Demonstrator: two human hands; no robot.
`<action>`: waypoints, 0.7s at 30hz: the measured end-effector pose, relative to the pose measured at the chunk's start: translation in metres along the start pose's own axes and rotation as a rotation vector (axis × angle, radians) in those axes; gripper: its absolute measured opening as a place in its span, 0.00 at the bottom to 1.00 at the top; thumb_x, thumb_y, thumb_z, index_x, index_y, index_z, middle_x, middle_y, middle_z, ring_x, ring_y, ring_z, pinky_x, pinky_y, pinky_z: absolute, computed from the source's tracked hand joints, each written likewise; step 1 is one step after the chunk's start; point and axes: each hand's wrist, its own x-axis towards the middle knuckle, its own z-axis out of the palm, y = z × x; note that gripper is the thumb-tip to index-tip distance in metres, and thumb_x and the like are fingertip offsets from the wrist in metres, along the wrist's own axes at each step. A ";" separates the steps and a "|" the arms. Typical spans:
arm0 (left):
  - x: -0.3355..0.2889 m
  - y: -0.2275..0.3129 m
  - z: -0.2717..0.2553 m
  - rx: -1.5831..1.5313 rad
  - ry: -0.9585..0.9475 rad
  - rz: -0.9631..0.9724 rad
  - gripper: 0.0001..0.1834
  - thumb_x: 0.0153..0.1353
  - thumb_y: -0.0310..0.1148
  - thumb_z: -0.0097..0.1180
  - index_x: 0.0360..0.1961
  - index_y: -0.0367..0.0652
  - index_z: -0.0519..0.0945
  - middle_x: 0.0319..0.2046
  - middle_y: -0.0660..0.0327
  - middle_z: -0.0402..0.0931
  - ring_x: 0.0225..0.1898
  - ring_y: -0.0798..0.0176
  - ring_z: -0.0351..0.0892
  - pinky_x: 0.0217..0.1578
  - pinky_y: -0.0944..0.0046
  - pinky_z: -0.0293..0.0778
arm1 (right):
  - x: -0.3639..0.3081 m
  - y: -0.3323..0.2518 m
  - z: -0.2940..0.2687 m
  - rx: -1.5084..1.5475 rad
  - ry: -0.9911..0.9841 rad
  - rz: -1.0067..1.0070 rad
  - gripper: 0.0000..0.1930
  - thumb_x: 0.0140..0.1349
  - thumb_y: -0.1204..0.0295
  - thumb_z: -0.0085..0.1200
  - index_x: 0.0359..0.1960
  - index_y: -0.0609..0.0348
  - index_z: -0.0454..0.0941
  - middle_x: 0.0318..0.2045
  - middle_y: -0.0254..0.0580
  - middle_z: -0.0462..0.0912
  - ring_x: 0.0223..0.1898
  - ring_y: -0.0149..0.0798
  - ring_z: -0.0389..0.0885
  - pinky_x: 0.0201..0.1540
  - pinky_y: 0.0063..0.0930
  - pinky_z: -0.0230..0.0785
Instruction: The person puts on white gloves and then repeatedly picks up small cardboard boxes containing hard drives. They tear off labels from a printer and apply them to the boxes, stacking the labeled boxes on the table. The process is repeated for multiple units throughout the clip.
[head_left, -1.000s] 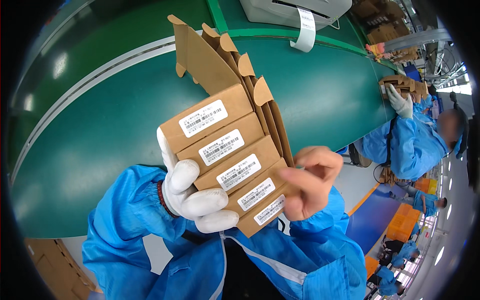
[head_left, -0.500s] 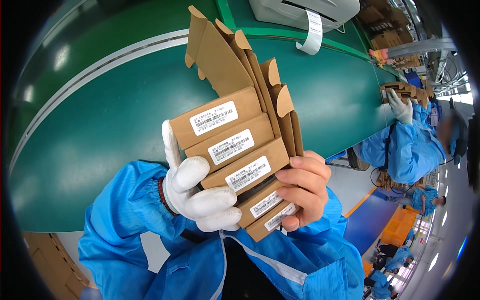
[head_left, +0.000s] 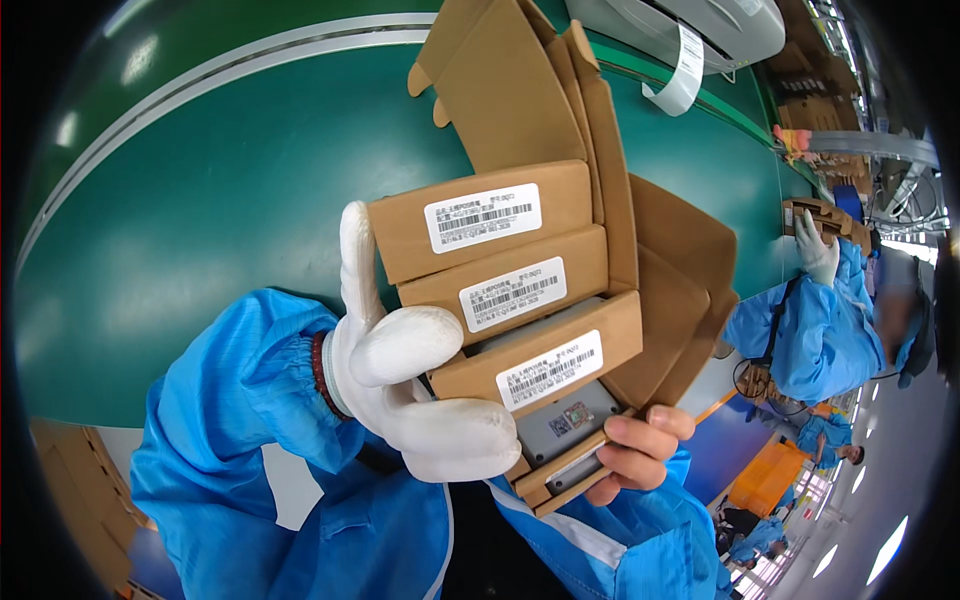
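Several brown cardboard boxes point(head_left: 565, 210) with lids standing open are held in a slanting row, their white barcode labels facing me. My left hand point(head_left: 410, 395), in a white glove, is closed round their left side, with its thumb along the uppermost box. My right hand point(head_left: 645, 455), bare, grips the lowest box point(head_left: 535, 487) at its right end. Between that box and the one above, a flat grey device point(head_left: 548, 428) with a small square code shows inside a box. More grey shows in a gap higher up. The palm side of both hands is hidden.
A green worktable point(head_left: 230, 190) spans the view behind the boxes. At the back stands a white printer point(head_left: 700, 25) with a label strip point(head_left: 682, 80) hanging out. On the right, a co-worker in blue point(head_left: 820, 330) handles cardboard boxes. Brown cardboard point(head_left: 75, 490) is at lower left.
My right hand has moved down and right with the lowest boxes, widening the gap and exposing the grey device. Open lids have swung out to the right. The view has shifted slightly.
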 end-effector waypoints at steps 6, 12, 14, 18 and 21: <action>0.010 0.015 0.005 -0.154 0.071 -0.234 0.15 0.54 0.41 0.50 0.44 0.69 0.71 0.55 0.60 0.60 0.57 0.37 0.58 0.55 0.21 0.29 | -0.007 -0.010 -0.011 -0.114 0.020 0.018 0.14 0.60 0.58 0.33 0.21 0.48 0.66 0.20 0.26 0.73 0.35 0.32 0.64 0.44 0.35 0.56; 0.014 0.011 0.012 -0.191 0.046 -0.278 0.15 0.56 0.43 0.48 0.46 0.69 0.70 0.55 0.65 0.60 0.57 0.39 0.58 0.55 0.21 0.30 | 0.004 0.002 -0.012 -0.070 0.047 0.031 0.14 0.59 0.60 0.34 0.20 0.49 0.65 0.17 0.26 0.69 0.29 0.30 0.66 0.44 0.34 0.54; 0.014 0.010 0.012 -0.141 0.006 -0.221 0.16 0.56 0.45 0.47 0.48 0.70 0.67 0.55 0.66 0.59 0.58 0.40 0.57 0.54 0.20 0.31 | 0.008 0.006 -0.011 -0.027 0.028 0.028 0.14 0.60 0.60 0.34 0.20 0.51 0.64 0.16 0.27 0.66 0.25 0.29 0.68 0.44 0.35 0.53; 0.009 -0.003 0.012 -0.017 -0.095 -0.025 0.20 0.57 0.49 0.46 0.52 0.72 0.62 0.56 0.67 0.57 0.59 0.43 0.54 0.52 0.17 0.33 | 0.015 0.014 0.000 -0.006 0.020 0.103 0.16 0.60 0.57 0.36 0.22 0.51 0.68 0.23 0.33 0.75 0.35 0.35 0.67 0.39 0.38 0.59; 0.010 -0.006 0.011 0.035 -0.135 0.051 0.24 0.57 0.51 0.44 0.55 0.74 0.59 0.56 0.67 0.56 0.61 0.46 0.52 0.51 0.16 0.34 | 0.039 0.024 0.008 0.014 -0.105 0.193 0.17 0.62 0.56 0.38 0.25 0.53 0.71 0.26 0.39 0.78 0.36 0.40 0.69 0.32 0.38 0.63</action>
